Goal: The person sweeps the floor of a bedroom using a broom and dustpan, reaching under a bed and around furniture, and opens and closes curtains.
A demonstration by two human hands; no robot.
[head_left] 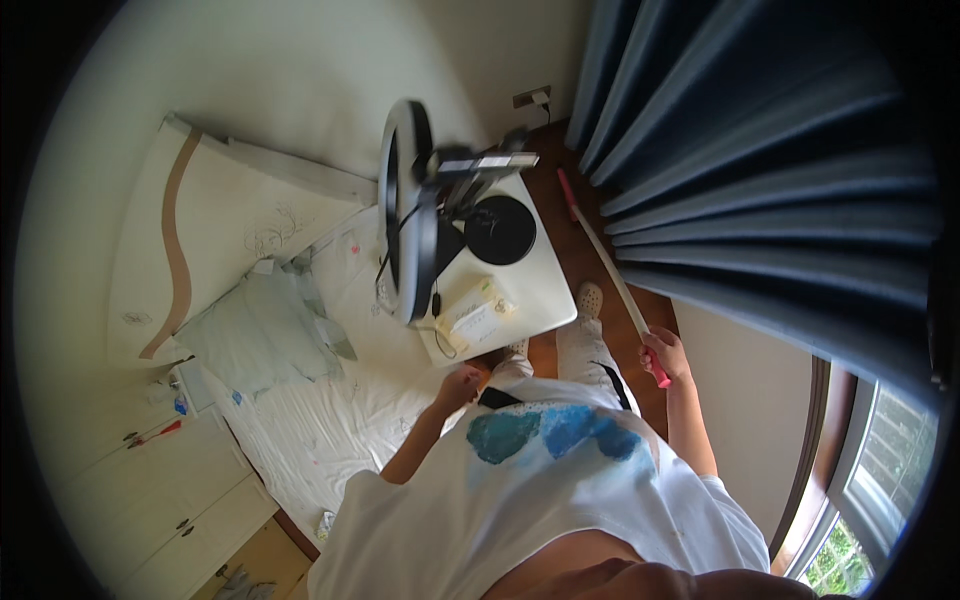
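A long white stick [620, 280] with a pink grip and a pink far end is in my right hand [663, 354]. My fingers are wrapped round the pink grip, and the stick slants away toward the foot of the curtain. My left hand [459, 388] is beside my waist, between the bed and the near edge of the small white table [548, 297]. Its fingers are curled in, and I see nothing held in them. A pale yellow tissue pack [476, 318] lies on the table close to that hand.
A ring light [408, 220] with a phone holder and round black base [500, 230] stands on the table. At left is a bed with white sheet [320, 430] and grey-green pillow [262, 330]. A blue curtain [760, 210] hangs at right, above the wooden floor [575, 255].
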